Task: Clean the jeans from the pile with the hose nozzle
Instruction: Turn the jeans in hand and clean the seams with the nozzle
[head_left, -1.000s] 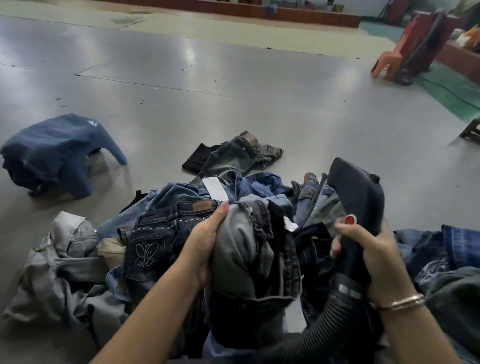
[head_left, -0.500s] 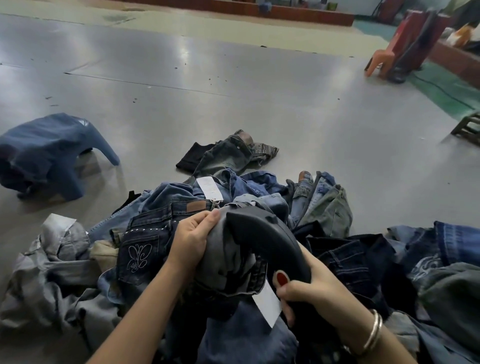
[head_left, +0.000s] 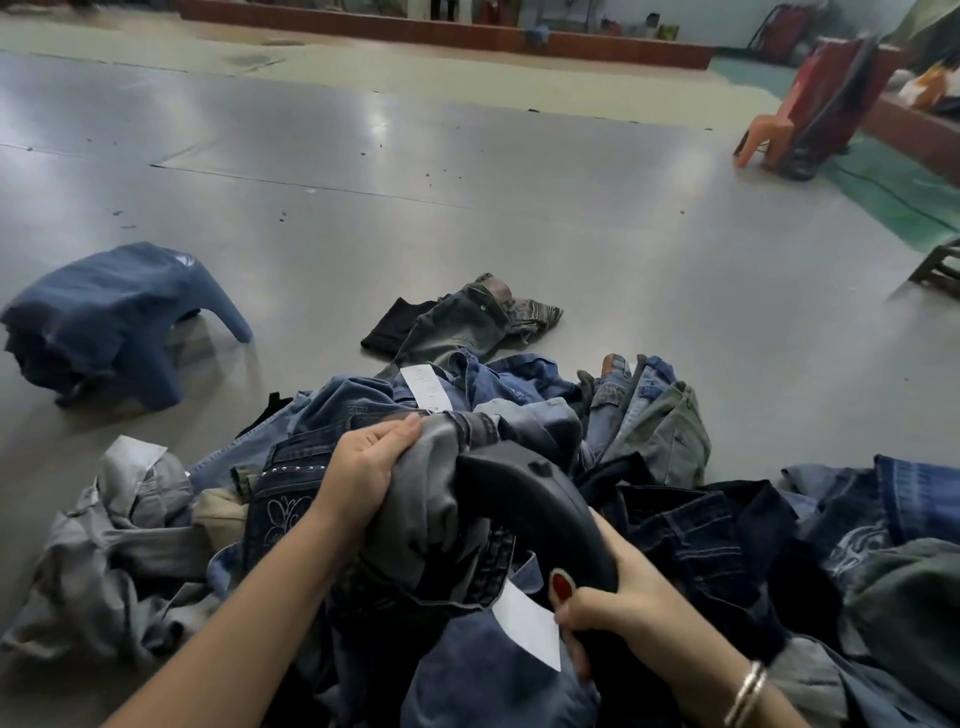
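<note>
Big open hall with a shiny grey floor (head_left: 467, 171), a low reddish ledge along the far wall and a strip of green flooring off to the right. An orange plastic chair (head_left: 769, 135) sits over there with dark stuff leaning on it, well away from the action.

Down at the near end there's a huge pile of jeans (head_left: 675, 467) dumped on the floor, all shades of blue, grey and nearly black, some with white paper tags. The person is right over it. Their left hand (head_left: 363, 467) has a fistful of a grey pair of jeans (head_left: 431, 499), fingers curled tight round the bunched fabric, thumb on top. Their right hand (head_left: 618, 597) is wrapped round the black hose nozzle (head_left: 524, 488), gripping it near the bottom, with the curved head of it pressed against that grey pair, just beside the left hand. Red nail polish on the thumb, and a couple of silver bangles (head_left: 748, 691) on the right wrist.

A dark pair with a stitched butterfly pocket (head_left: 283, 512) sits just left of the left forearm. Further out on the floor, a separate blue denim piece (head_left: 114, 317) lies humped up on its own to the left, and another grey-washed pair (head_left: 467, 322) lies just beyond the pile.
</note>
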